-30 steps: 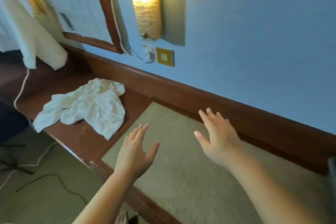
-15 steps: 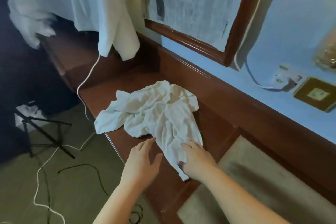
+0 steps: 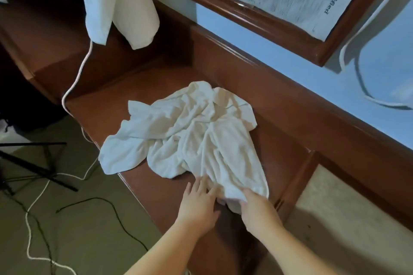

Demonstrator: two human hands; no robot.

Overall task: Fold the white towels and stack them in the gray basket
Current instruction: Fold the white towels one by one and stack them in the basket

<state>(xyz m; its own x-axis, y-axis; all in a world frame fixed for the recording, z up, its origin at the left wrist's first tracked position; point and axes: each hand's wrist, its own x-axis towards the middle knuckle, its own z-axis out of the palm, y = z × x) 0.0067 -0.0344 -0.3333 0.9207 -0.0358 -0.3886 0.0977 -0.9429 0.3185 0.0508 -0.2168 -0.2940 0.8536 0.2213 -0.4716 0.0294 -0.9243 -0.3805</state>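
White crumpled towel (image 3: 190, 136) lies on the brown wooden ledge (image 3: 143, 87); the right hand (image 3: 257, 207) grasps its near corner; the left hand (image 3: 197, 203), fingers straight, touches the cloth edge beside it.

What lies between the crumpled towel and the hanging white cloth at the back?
Only bare wooden counter, in the head view; a white cord runs along that stretch's left side, between towel and hanging cloth.

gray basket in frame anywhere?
No. Only the crumpled white towel on the wooden ledge, with both hands at its near edge.
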